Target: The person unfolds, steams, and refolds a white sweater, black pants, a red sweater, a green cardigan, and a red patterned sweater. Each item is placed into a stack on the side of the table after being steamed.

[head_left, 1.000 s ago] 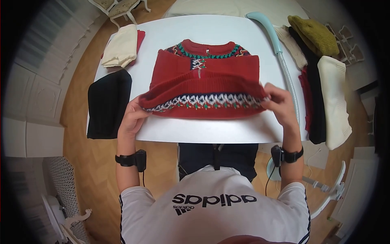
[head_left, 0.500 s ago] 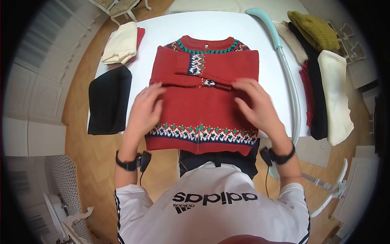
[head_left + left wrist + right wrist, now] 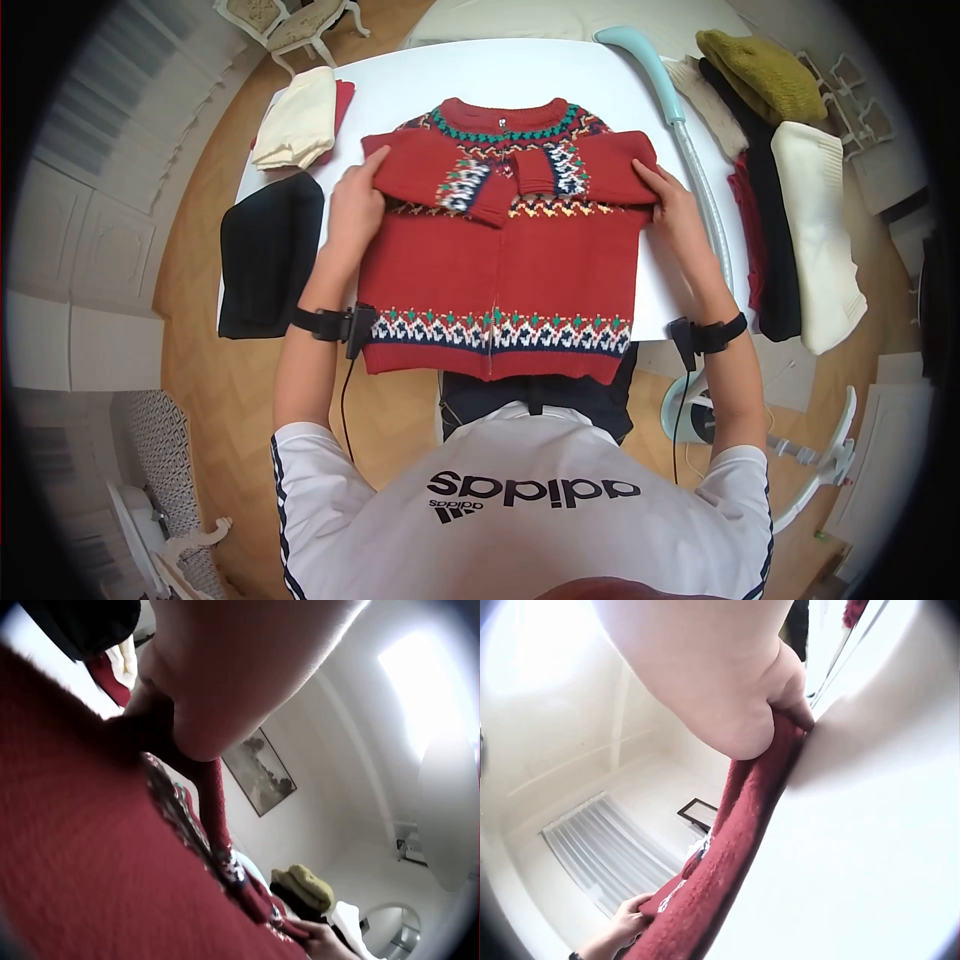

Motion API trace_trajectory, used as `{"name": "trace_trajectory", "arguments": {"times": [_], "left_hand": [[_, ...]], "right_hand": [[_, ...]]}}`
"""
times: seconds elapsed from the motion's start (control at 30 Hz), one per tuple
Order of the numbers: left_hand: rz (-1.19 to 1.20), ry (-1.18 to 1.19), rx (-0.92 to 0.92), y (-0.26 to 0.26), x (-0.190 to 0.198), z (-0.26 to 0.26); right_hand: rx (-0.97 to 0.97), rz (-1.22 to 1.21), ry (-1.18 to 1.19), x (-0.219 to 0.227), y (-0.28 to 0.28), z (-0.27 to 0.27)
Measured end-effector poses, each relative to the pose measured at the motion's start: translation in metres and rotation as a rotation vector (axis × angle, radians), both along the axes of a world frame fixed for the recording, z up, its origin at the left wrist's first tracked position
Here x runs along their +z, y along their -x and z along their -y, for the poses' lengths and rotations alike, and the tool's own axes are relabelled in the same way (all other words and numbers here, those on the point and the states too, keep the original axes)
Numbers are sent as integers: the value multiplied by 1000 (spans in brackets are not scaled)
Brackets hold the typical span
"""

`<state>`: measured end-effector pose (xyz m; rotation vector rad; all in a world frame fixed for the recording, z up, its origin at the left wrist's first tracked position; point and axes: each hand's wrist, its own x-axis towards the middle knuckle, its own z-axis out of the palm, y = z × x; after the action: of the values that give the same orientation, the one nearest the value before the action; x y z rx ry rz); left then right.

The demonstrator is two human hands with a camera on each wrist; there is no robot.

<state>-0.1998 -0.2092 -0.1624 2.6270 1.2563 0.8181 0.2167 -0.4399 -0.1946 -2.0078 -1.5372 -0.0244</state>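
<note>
A red knit cardigan (image 3: 430,262) with a zip down its middle lies on the white table, its hem hanging over the near edge. Both sleeves are folded inward across the chest, their patterned cuffs close together. At the left side my left hand (image 3: 357,205) pinches the fold of one sleeve (image 3: 412,168); the left wrist view shows that sleeve (image 3: 214,799) raised off the body. Opposite, my right hand (image 3: 682,212) grips the other sleeve (image 3: 618,168) at its outer fold, with red knit (image 3: 776,746) between thumb and fingers in the right wrist view.
A folded black garment (image 3: 272,262) and a cream one (image 3: 300,120) over red lie at the left. A pale-green tube (image 3: 655,75) runs down the right side. Beyond it are black, white (image 3: 820,230) and olive knit (image 3: 762,75) clothes. A chair (image 3: 300,28) stands behind.
The cardigan's lower part, lifted by both hands a second ago, came down flat. The hands then moved outward and forward to the sleeves, whose cuffs have shifted apart and now lie side by side.
</note>
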Motion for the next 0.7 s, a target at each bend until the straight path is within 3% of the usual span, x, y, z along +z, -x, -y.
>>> {"name": "trace_trajectory", "arguments": {"times": [0.2, 0.27, 0.33, 0.4, 0.43, 0.47, 0.53, 0.63, 0.7], "left_hand": [[1, 91, 62, 43, -14, -20], [-270, -11, 320, 27, -4, 12], [-288, -52, 340, 26, 2, 19], [-317, -459, -78, 31, 9, 17], [-396, -563, -187, 32, 17, 20], [-391, -560, -185, 34, 11, 17], [-431, -202, -37, 39, -3, 14], [-401, -181, 65, 40, -6, 7], [-464, -175, 88, 34, -6, -3]], "right_hand": [[26, -149, -11, 20, 10, -2], [9, -70, 18, 17, 2, -9], [-11, 19, 49, 18, 2, -13], [-34, 17, 29, 22, 7, -10], [-34, 20, 31, 20, 6, -8], [-60, 60, 58, 17, 4, -5], [-81, 106, 88, 18, 7, 1], [-201, 271, 246, 27, 20, 5], [15, 543, -49, 25, 18, 4]]}}
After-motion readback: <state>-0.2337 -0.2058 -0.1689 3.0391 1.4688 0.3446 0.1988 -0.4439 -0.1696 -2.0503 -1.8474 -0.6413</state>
